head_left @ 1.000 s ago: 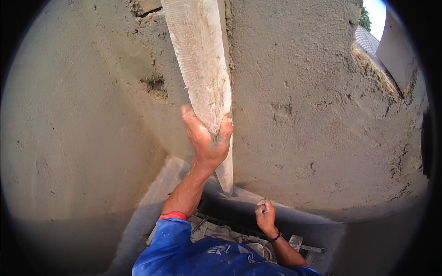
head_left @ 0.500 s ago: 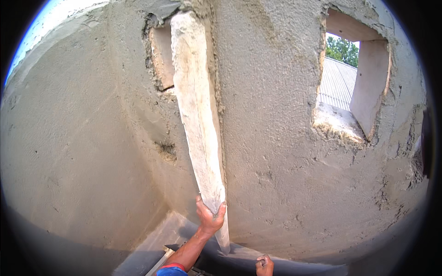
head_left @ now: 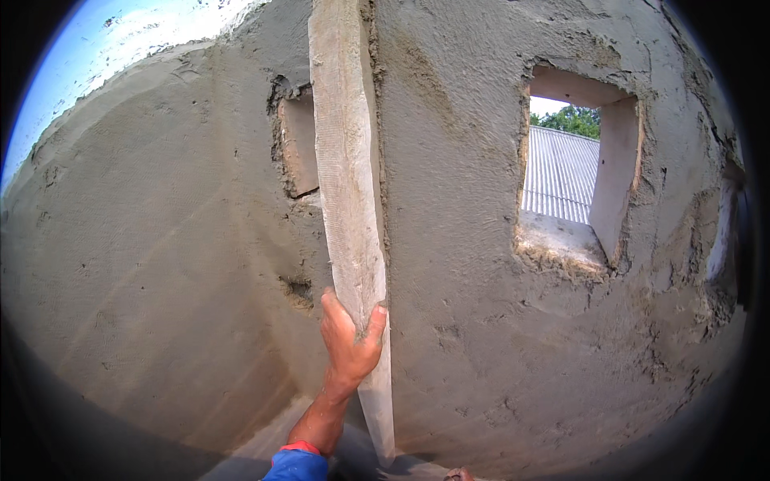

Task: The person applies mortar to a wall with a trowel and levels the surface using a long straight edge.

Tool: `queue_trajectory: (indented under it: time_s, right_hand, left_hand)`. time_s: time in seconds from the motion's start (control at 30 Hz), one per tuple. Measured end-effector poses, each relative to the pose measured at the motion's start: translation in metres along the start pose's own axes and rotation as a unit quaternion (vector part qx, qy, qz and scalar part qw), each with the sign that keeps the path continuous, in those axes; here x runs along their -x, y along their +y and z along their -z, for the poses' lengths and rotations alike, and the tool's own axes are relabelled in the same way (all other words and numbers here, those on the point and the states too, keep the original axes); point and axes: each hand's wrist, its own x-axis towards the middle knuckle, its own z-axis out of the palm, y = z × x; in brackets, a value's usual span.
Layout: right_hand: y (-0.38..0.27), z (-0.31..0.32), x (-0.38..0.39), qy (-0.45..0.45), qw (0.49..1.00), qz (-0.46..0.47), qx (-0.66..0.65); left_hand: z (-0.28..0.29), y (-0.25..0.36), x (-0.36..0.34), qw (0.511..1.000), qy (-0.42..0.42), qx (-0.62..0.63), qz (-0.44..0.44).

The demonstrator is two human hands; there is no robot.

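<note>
A long, straight board (head_left: 346, 160), pale beige-grey with a whiter right edge, stands nearly upright, its lower end slightly to the right. Its face is rough, finely ribbed and blotched. It appears widest at the top, where it runs out of view, and narrows to a tip near the bottom. The left hand (head_left: 351, 346) grips its lower part.

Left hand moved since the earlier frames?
Yes. The left hand has shifted up and slightly left in view, judged against the rough pit in the wall: its top edge sat lower than the pit earlier, now about level.
</note>
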Motion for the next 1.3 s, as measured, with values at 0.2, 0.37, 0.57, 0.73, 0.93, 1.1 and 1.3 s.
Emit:
queue_trajectory:
  time_s: [0.2, 0.37, 0.57, 0.73, 0.93, 1.1, 1.3]
  right_hand:
    - [0.0, -0.011, 0.005, 0.02, 0.999, 0.018, 0.03]
    - [-0.049, 0.012, -0.008, -0.028, 0.993, 0.032, -0.107]
    - [-0.068, 0.038, 0.001, 0.002, 0.997, 0.01, -0.079]
    - [-0.011, 0.014, 0.006, 0.05, 0.998, 0.044, -0.013]
    - [0.024, 0.009, 0.0, -0.019, 0.998, -0.001, 0.054]
    - [-0.045, 0.02, -0.018, -0.016, 0.996, 0.083, -0.03]
    - [-0.069, 0.025, -0.018, -0.014, 0.997, 0.073, -0.032]
  left_hand:
    - [-0.036, -0.003, 0.146, 0.995, -0.092, 0.035, 0.016]
    - [-0.05, -0.012, 0.175, 0.993, -0.1, 0.063, 0.024]
    - [-0.04, 0.045, 0.036, 0.999, -0.032, 0.036, 0.001]
    - [-0.037, 0.074, 0.009, 0.998, -0.052, 0.018, 0.017]
    - [-0.062, 0.042, 0.147, 0.995, -0.073, 0.056, -0.05]
    - [-0.052, 0.012, 0.165, 0.995, -0.087, 0.029, -0.031]
    - [-0.028, 0.026, 0.045, 0.998, -0.057, 0.017, -0.032]
